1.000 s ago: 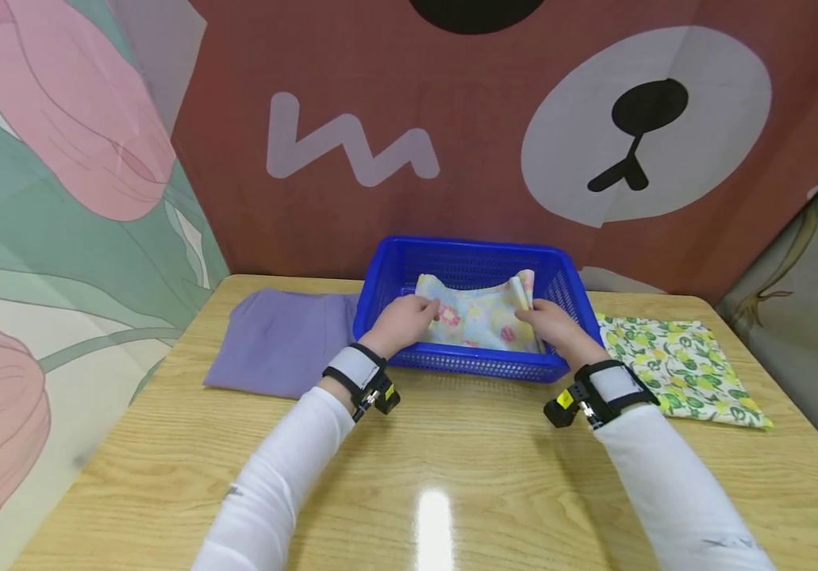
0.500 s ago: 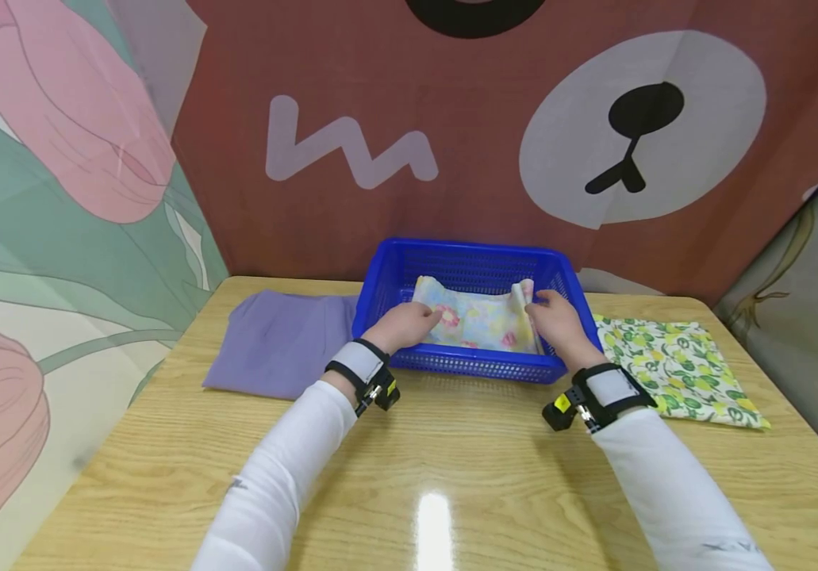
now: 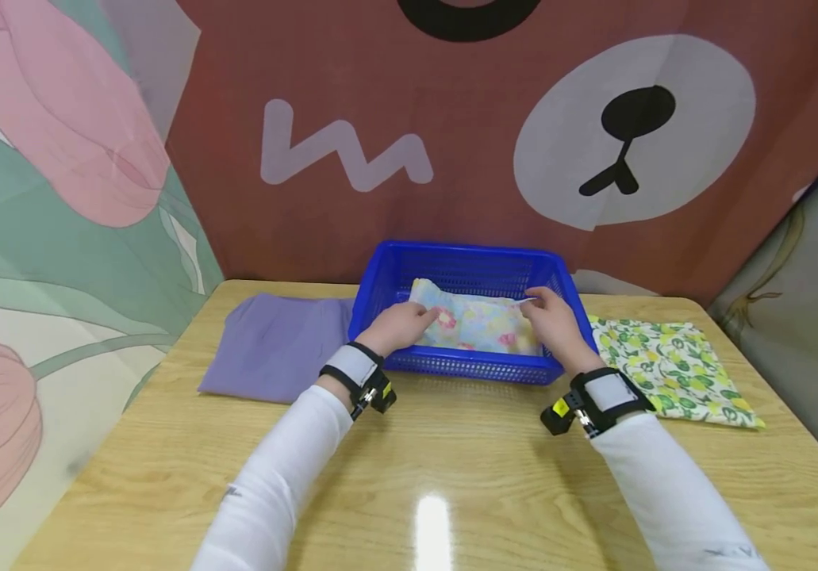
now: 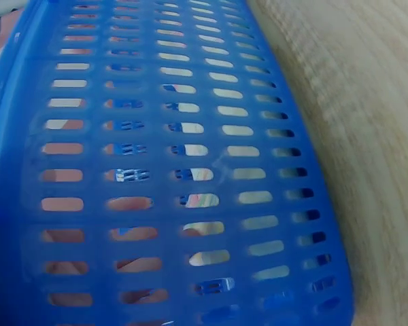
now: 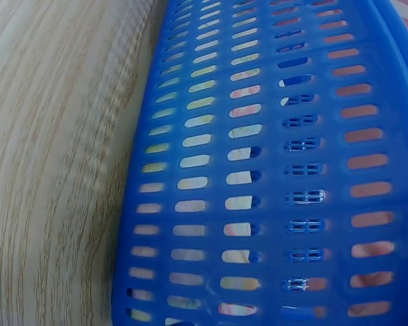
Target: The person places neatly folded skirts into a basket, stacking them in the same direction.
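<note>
A pastel floral cloth (image 3: 483, 321), folded, lies in a blue plastic basket (image 3: 476, 362) on the table. My left hand (image 3: 400, 327) pinches the cloth's left end over the basket's near left side. At the right end my right hand (image 3: 554, 321) holds a thin edge of the cloth between thumb and fingers, inside the basket. Both wrist views are filled by the basket's slotted wall (image 4: 149, 217), and parts of the cloth (image 5: 245, 109) show through the slots. The fingertips are partly hidden.
Left of the basket a folded purple cloth (image 3: 280, 349) lies flat on the wooden table (image 3: 480, 468). To its right is a lemon-print cloth (image 3: 673, 369). A printed fabric backdrop (image 3: 351, 71) stands right behind the basket.
My right hand has shifted its hold slightly up and left on the cloth's right end. The raised fold there has dropped, and the cloth's top edge is straighter. My left hand has barely moved.
</note>
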A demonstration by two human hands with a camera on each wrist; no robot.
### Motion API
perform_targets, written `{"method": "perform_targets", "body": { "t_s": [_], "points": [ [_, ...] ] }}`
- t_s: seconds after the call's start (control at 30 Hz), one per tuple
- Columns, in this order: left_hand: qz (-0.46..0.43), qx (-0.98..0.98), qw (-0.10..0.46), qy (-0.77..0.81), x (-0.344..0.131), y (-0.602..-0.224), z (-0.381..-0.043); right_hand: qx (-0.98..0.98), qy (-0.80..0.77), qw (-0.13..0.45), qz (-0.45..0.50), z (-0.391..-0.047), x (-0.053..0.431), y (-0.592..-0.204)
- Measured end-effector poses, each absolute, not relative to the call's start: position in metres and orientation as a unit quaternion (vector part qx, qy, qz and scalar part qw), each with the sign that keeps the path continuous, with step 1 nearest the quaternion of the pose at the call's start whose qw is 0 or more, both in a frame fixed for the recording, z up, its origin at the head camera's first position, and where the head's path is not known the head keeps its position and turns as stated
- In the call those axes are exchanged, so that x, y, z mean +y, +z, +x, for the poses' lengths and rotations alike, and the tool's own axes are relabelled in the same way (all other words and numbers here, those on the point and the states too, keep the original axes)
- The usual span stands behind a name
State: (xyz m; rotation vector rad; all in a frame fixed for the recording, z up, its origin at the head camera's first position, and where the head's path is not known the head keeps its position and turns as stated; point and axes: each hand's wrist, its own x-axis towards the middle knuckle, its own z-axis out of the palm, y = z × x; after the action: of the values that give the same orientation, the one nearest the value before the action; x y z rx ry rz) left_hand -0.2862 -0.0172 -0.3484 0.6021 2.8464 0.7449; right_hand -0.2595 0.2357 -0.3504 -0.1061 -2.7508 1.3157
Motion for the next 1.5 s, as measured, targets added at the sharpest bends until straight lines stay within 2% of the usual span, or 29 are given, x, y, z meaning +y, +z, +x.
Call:
{"method": "perform_targets", "body": {
  "t_s": [0.3,0.5,0.7,0.93,1.23,1.5],
  "points": [
    [0.217,0.925,-0.104,0.292,-0.023,-0.348,-0.277,-0.915,0.362,0.168,0.064,-0.245,0.233,-0.352],
    [0.248,0.918,-0.16,0.265,-0.028,-0.353,-0.259,-0.921,0.308,0.213,0.105,-0.228,0.237,-0.356],
    [0.284,0.899,-0.196,0.269,-0.039,-0.365,-0.236,-0.895,0.279,0.293,0.19,-0.203,0.244,-0.368],
    [0.325,0.858,-0.275,0.288,-0.052,-0.38,-0.224,-0.889,0.254,0.307,0.224,-0.178,0.253,-0.386],
    [0.335,0.843,-0.309,0.287,-0.063,-0.391,-0.208,-0.881,0.238,0.325,0.248,-0.161,0.255,-0.393],
    [0.332,0.848,-0.295,0.29,-0.068,-0.395,-0.191,-0.873,0.245,0.32,0.273,-0.147,0.255,-0.396]
  ]
}}
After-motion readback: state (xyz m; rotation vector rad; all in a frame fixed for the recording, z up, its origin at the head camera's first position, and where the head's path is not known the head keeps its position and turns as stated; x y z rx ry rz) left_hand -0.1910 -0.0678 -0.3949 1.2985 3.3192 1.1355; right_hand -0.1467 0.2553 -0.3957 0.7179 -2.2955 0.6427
